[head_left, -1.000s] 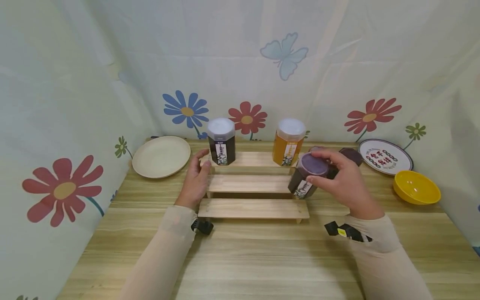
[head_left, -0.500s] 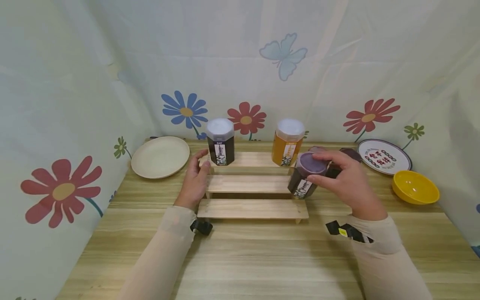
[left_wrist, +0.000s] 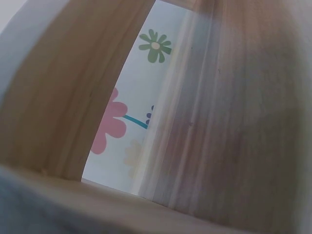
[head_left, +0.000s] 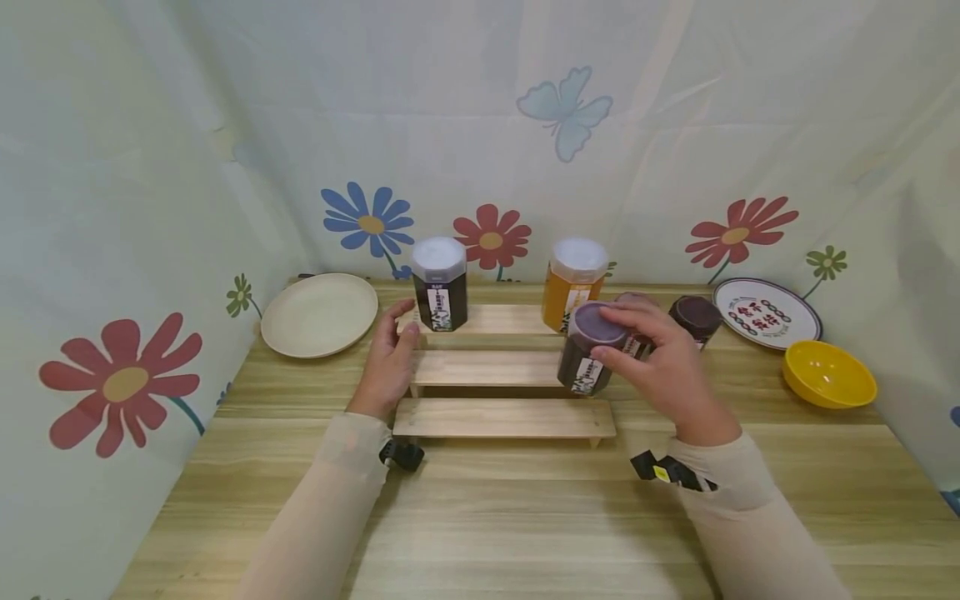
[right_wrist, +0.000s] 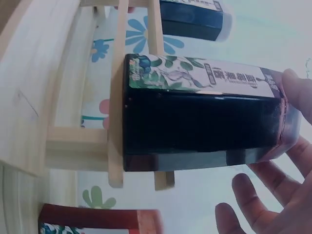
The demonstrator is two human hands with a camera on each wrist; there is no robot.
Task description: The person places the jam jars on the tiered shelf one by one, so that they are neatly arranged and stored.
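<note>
Background is filled by a hanging sheet [head_left: 450,150] printed with flowers and a butterfly. Below it, wood-grain desk [head_left: 480,517]. Three-tier wooden rack [head_left: 502,419] is set mid-desk, closer to the far edge than the near one. Cream plate [head_left: 318,317] is placed by the desk's far left corner; printed plate [head_left: 802,327] by the far right corner.

Left hand [head_left: 384,367] is placed at the left end of the rack's top tier, thumb in front. Whether the rack is gripped or just touched can't be told; only blurred wood is shown by the left wrist view. Right hand [head_left: 667,367] is curled on a purple-lidded jar [head_left: 585,354], pinched by the lid between thumb and fingers.

Yellow bowl [head_left: 828,393] is set near the right edge of the desk, just in front of the printed plate.

The purple-lidded jar is held tilted at the right end of the middle tier; contact with wood can't be confirmed. White-lidded dark jar [head_left: 442,300] is stood upright at the top tier's left end, amber jar [head_left: 566,292] toward its right end, partly covered by the held one. Dark-lidded jar [head_left: 695,321] is stood on the desk between rack and printed plate. Another jar [head_left: 633,297] is mostly hidden behind the right hand.
</note>
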